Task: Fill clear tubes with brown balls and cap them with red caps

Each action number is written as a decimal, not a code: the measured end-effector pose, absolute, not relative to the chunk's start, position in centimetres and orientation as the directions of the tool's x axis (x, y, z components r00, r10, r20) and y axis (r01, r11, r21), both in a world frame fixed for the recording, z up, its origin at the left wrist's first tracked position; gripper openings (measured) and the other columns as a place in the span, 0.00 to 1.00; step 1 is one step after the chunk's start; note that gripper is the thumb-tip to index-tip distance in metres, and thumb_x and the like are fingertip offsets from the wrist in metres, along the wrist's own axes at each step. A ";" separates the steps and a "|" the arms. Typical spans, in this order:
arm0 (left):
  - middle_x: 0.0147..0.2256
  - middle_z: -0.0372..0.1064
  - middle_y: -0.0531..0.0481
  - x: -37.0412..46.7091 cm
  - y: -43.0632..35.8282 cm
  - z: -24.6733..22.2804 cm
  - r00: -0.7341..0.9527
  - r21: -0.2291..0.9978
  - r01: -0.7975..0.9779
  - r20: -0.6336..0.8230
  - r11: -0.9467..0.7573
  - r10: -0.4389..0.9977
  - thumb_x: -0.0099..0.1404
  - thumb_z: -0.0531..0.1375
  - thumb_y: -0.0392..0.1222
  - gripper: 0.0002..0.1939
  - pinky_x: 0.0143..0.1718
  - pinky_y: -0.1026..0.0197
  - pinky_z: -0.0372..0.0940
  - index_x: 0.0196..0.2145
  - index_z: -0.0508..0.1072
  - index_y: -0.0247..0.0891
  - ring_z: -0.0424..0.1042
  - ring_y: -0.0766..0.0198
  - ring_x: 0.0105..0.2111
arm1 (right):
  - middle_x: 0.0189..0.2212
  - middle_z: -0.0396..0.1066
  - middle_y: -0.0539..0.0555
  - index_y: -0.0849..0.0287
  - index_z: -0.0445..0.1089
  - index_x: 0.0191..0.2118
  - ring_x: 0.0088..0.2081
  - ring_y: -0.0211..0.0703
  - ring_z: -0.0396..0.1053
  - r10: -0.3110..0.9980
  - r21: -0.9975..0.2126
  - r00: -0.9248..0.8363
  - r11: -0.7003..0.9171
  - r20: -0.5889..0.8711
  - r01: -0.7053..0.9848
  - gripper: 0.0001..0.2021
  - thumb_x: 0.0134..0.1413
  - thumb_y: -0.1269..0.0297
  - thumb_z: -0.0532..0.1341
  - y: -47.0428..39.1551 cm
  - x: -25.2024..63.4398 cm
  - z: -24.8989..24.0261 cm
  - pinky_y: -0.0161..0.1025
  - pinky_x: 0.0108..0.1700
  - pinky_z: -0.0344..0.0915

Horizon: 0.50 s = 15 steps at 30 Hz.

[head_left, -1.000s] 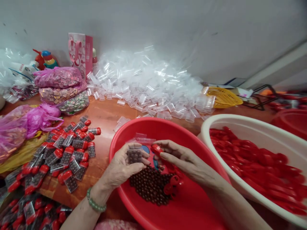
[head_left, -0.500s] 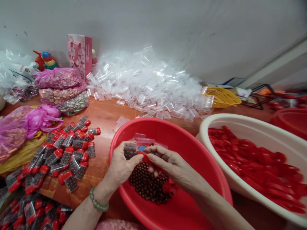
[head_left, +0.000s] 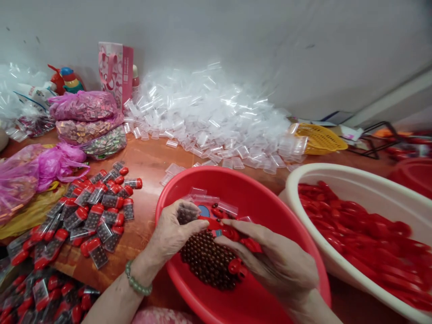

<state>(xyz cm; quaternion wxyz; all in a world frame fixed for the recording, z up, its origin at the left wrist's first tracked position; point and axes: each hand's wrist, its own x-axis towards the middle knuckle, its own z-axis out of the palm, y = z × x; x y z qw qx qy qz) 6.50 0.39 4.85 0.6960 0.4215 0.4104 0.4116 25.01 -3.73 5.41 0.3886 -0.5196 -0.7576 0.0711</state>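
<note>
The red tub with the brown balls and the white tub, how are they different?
The red tub is bright red, but the white tub is creamy white. The red tub holds lots of brown balls, while the white tub shows a heap of red pieces. Hands are over the red tub, none over the white tub. Both are wide and rounded, with red pieces inside.

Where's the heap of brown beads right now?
Head view, just below centre: the heap of brown beads lies in the left part of the red tub, between the left hand and the right hand.
</note>
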 end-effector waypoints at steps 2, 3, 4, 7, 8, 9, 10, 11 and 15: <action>0.28 0.65 0.55 6.5 0.4 4.8 0.355 0.920 -0.238 -0.216 0.311 0.910 0.53 0.67 0.43 0.13 0.34 0.64 0.57 0.31 0.68 0.36 0.63 0.69 0.29 | 0.30 0.79 0.53 0.51 0.76 0.39 0.30 0.48 0.78 0.786 -0.410 -0.262 0.538 0.560 0.737 0.05 0.56 0.61 0.64 -3.1 24.9 5.7 0.42 0.35 0.78; 0.29 0.65 0.54 6.5 0.4 4.8 0.360 0.920 -0.242 -0.210 0.309 0.909 0.53 0.66 0.45 0.13 0.35 0.64 0.58 0.31 0.69 0.36 0.63 0.69 0.29 | 0.31 0.80 0.53 0.52 0.76 0.38 0.30 0.47 0.78 0.759 -0.373 -0.303 0.574 0.576 0.729 0.05 0.57 0.62 0.63 -2.8 24.8 5.8 0.42 0.36 0.78; 0.29 0.66 0.54 6.5 0.4 4.8 0.360 0.920 -0.245 -0.205 0.304 0.910 0.54 0.66 0.46 0.13 0.36 0.63 0.58 0.32 0.69 0.36 0.64 0.68 0.30 | 0.31 0.80 0.53 0.52 0.77 0.38 0.30 0.46 0.78 0.741 -0.348 -0.333 0.598 0.583 0.722 0.05 0.57 0.64 0.63 -2.5 24.7 5.8 0.42 0.37 0.78; 0.29 0.67 0.53 6.5 0.5 4.8 0.352 0.921 -0.251 -0.199 0.297 0.915 0.56 0.66 0.48 0.14 0.38 0.63 0.60 0.33 0.70 0.35 0.65 0.68 0.31 | 0.34 0.80 0.54 0.52 0.77 0.39 0.33 0.45 0.78 0.735 -0.321 -0.376 0.615 0.564 0.721 0.07 0.59 0.65 0.61 -1.9 24.4 5.6 0.41 0.38 0.78; 0.29 0.67 0.53 6.5 0.5 4.8 0.352 0.919 -0.257 -0.200 0.300 0.914 0.56 0.66 0.48 0.14 0.38 0.63 0.60 0.33 0.71 0.35 0.65 0.68 0.31 | 0.35 0.79 0.55 0.53 0.77 0.41 0.34 0.45 0.78 0.738 -0.317 -0.383 0.614 0.556 0.723 0.08 0.60 0.66 0.60 -1.8 24.3 5.4 0.41 0.39 0.78; 0.29 0.67 0.53 6.5 0.5 4.8 0.353 0.914 -0.266 -0.202 0.305 0.914 0.55 0.66 0.48 0.15 0.38 0.63 0.61 0.34 0.71 0.35 0.65 0.68 0.30 | 0.36 0.79 0.56 0.54 0.77 0.42 0.35 0.45 0.78 0.735 -0.310 -0.390 0.618 0.554 0.723 0.09 0.60 0.67 0.59 -1.7 24.3 5.3 0.41 0.40 0.77; 0.30 0.68 0.53 6.5 0.4 4.8 0.357 0.907 -0.281 -0.205 0.314 0.911 0.55 0.66 0.48 0.15 0.38 0.63 0.62 0.34 0.71 0.35 0.66 0.68 0.30 | 0.38 0.79 0.57 0.54 0.76 0.44 0.38 0.45 0.78 0.725 -0.301 -0.403 0.630 0.559 0.716 0.11 0.61 0.69 0.58 -1.6 24.2 5.2 0.40 0.41 0.77; 0.30 0.68 0.52 6.4 0.4 4.8 0.365 0.896 -0.302 -0.207 0.326 0.908 0.55 0.66 0.48 0.16 0.38 0.62 0.63 0.35 0.71 0.35 0.67 0.68 0.30 | 0.39 0.78 0.58 0.55 0.75 0.47 0.40 0.45 0.77 0.710 -0.295 -0.414 0.647 0.570 0.703 0.13 0.60 0.71 0.57 -1.5 24.2 5.1 0.40 0.43 0.76; 0.33 0.69 0.51 6.3 0.3 4.6 0.413 0.846 -0.382 -0.202 0.371 0.888 0.54 0.68 0.47 0.18 0.40 0.60 0.66 0.37 0.69 0.35 0.70 0.67 0.30 | 0.41 0.76 0.59 0.55 0.70 0.53 0.42 0.44 0.76 0.724 -0.376 -0.406 0.656 0.558 0.655 0.18 0.59 0.75 0.56 -1.3 24.2 5.3 0.38 0.43 0.75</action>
